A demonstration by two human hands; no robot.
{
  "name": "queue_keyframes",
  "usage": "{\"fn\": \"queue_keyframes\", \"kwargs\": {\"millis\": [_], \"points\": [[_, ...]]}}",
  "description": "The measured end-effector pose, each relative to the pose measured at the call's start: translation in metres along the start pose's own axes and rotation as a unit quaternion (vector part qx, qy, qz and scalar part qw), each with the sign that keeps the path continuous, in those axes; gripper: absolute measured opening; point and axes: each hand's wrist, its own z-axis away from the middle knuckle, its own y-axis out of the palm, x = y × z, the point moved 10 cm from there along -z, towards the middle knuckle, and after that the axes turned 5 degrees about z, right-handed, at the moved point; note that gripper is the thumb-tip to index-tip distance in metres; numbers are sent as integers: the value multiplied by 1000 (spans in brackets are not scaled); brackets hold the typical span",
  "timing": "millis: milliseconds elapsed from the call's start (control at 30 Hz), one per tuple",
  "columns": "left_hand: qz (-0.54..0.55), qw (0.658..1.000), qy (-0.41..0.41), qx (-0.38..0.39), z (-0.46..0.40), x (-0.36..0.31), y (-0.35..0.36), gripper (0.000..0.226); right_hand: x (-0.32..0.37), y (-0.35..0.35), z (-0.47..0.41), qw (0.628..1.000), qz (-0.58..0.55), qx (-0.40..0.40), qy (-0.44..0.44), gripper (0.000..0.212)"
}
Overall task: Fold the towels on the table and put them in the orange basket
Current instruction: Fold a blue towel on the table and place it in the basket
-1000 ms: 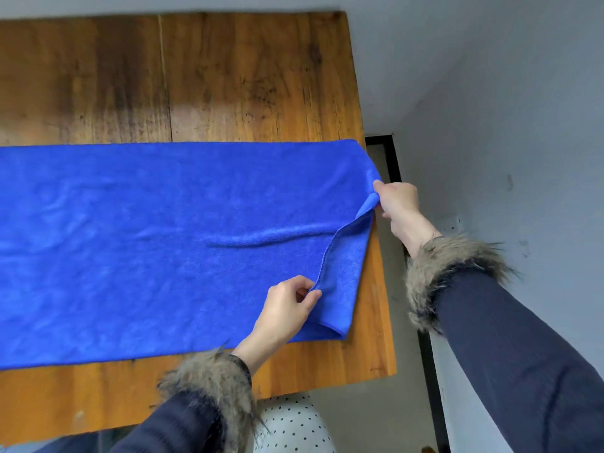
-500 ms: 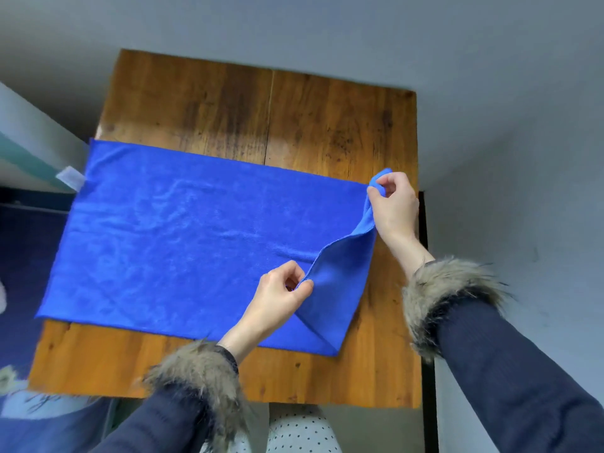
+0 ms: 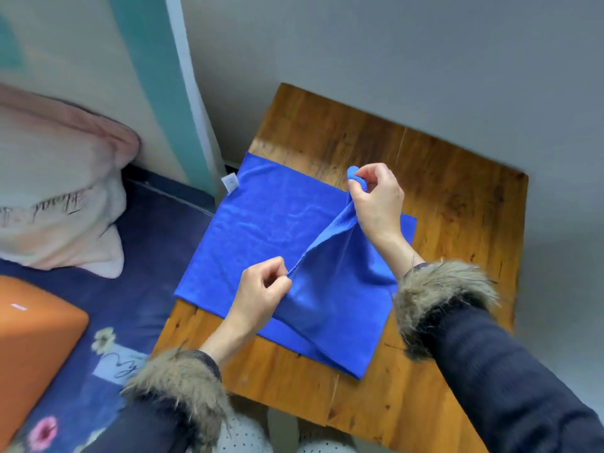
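A blue towel (image 3: 261, 230) lies spread on the small wooden table (image 3: 457, 197), its left end at the table's left edge. My right hand (image 3: 376, 201) pinches the towel's far right corner and holds it lifted above the cloth. My left hand (image 3: 261, 292) pinches the near right corner, also raised. The lifted end hangs between both hands as a slanted fold over the flat part. The orange basket (image 3: 29, 338) stands at the lower left, off the table, on a dark blue floral cover.
A pink-white pillow (image 3: 58, 197) lies on the blue floral bedding (image 3: 153, 243) left of the table. A grey wall runs behind and right of the table. A white label (image 3: 229, 182) sticks out at the towel's far left corner.
Both hands have carried the towel's right end up and leftward over the flat part. The view has swung left, bringing the bed, pillow and orange basket into sight.
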Motion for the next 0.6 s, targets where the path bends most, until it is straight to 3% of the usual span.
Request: {"fn": "queue_keyframes", "kwargs": {"millis": [200,333,533,600], "points": [[10,996,-21,-90,-7,22,-94,20,53,86,-4,999,-20,39,5,5],[-87,977,-118,-156,-15,75,-133,23,48,143,-1,991,-26,126,44,15],[-175,960,-168,-138,-24,128,-141,7,-26,161,9,970,152,181,55,31],[-213,956,-157,-122,-26,132,-134,21,-49,153,8,965,187,178,44,20]]}}
